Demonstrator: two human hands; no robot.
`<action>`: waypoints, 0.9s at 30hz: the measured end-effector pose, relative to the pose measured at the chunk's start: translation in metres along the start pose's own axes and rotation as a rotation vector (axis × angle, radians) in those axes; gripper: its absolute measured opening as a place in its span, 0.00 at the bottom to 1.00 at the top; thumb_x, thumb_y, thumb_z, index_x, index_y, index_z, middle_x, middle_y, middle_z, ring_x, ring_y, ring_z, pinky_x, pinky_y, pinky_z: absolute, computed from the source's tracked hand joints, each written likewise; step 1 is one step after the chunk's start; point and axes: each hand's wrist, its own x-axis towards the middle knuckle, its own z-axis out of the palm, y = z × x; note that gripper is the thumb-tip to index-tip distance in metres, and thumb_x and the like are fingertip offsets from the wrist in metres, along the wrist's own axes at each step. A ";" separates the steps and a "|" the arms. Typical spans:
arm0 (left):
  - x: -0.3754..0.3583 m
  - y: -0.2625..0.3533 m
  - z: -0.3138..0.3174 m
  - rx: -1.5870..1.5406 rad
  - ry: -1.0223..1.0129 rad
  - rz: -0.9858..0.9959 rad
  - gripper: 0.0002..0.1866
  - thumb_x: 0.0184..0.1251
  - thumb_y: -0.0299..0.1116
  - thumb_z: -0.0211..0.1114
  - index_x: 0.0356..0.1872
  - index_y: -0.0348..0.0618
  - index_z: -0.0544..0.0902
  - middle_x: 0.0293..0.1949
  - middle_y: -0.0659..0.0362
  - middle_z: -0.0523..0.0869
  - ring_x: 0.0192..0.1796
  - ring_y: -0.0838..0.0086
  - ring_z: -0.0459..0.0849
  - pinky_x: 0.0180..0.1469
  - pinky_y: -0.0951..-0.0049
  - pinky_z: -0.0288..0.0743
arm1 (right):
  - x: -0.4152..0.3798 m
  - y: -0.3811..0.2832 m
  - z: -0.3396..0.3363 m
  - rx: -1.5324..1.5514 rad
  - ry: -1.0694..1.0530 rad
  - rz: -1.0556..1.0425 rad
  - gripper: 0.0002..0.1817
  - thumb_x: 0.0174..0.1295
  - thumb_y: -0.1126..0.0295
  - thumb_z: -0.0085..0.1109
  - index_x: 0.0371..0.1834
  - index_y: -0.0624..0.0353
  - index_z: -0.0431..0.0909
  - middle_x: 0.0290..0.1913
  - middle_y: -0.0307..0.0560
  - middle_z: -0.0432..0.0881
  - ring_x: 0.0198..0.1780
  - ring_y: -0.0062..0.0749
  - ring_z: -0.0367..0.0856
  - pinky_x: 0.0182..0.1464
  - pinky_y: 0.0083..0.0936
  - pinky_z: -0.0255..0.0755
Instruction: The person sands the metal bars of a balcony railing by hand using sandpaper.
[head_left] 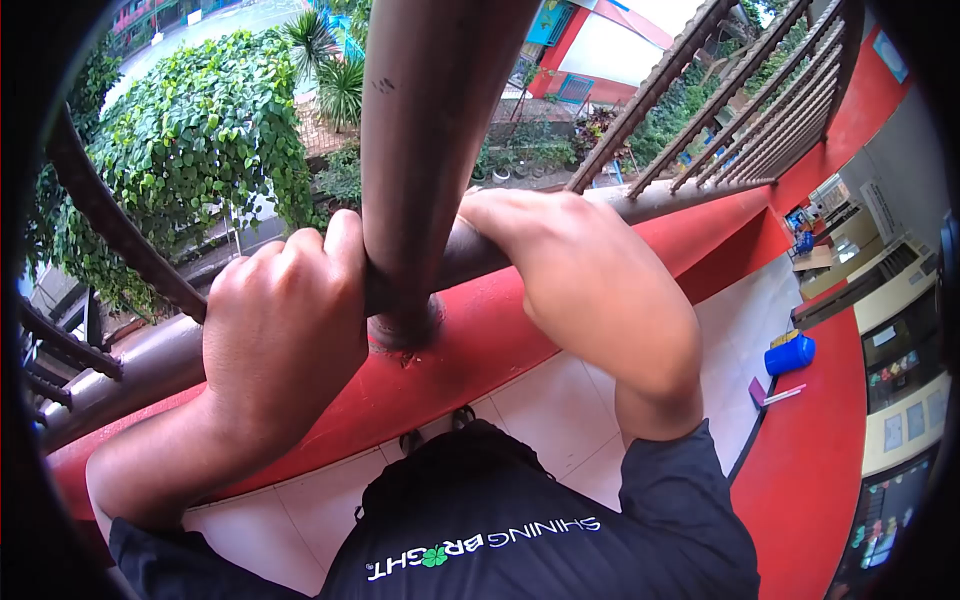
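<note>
A brown metal railing has a thick upright post [425, 130] and a horizontal pipe [140, 372] crossing it. My left hand [290, 310] is closed round the pipe just left of the post, its knuckles facing up. On the other side of the post, my right hand [560, 250] is bent over the same pipe, its wrist sharply flexed. The right fingers curl over the far side of the pipe and are mostly hidden. Below the pipe runs a red ledge [480, 350], where the post's base stands.
Twisted bars [650, 90] rise from the pipe. Beyond them are leafy vines [200, 140] and a building. Pale floor tiles [550, 410] lie below the ledge. At the right, a blue cylindrical container [790, 354] is on a red surface.
</note>
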 end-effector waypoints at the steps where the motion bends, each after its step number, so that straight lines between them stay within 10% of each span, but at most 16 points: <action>1: 0.001 -0.001 0.000 0.001 -0.006 -0.006 0.06 0.62 0.29 0.66 0.35 0.44 0.77 0.25 0.56 0.83 0.30 0.62 0.89 0.34 0.60 0.83 | 0.005 -0.028 -0.023 0.082 -0.087 0.165 0.08 0.68 0.76 0.56 0.47 0.65 0.79 0.45 0.57 0.86 0.48 0.55 0.89 0.53 0.46 0.82; 3: 0.000 0.000 0.001 0.008 -0.027 -0.013 0.06 0.62 0.29 0.66 0.36 0.44 0.77 0.26 0.56 0.83 0.30 0.62 0.90 0.34 0.60 0.83 | 0.015 -0.025 -0.029 0.209 -0.161 0.196 0.25 0.58 0.83 0.50 0.59 0.59 0.85 0.52 0.61 0.89 0.54 0.62 0.86 0.57 0.50 0.78; 17: 0.002 0.001 0.000 0.020 0.004 -0.009 0.07 0.62 0.30 0.67 0.37 0.44 0.77 0.26 0.55 0.83 0.29 0.61 0.89 0.33 0.60 0.83 | 0.014 -0.002 -0.022 -0.031 -0.263 0.182 0.29 0.55 0.84 0.52 0.60 0.57 0.88 0.57 0.54 0.90 0.62 0.51 0.85 0.62 0.47 0.76; 27: 0.002 -0.002 -0.001 0.014 -0.025 -0.010 0.06 0.64 0.31 0.67 0.36 0.45 0.77 0.26 0.55 0.83 0.29 0.62 0.89 0.33 0.60 0.82 | 0.030 -0.005 -0.039 0.156 -0.301 0.122 0.29 0.53 0.84 0.52 0.58 0.54 0.89 0.46 0.61 0.90 0.51 0.61 0.88 0.55 0.49 0.80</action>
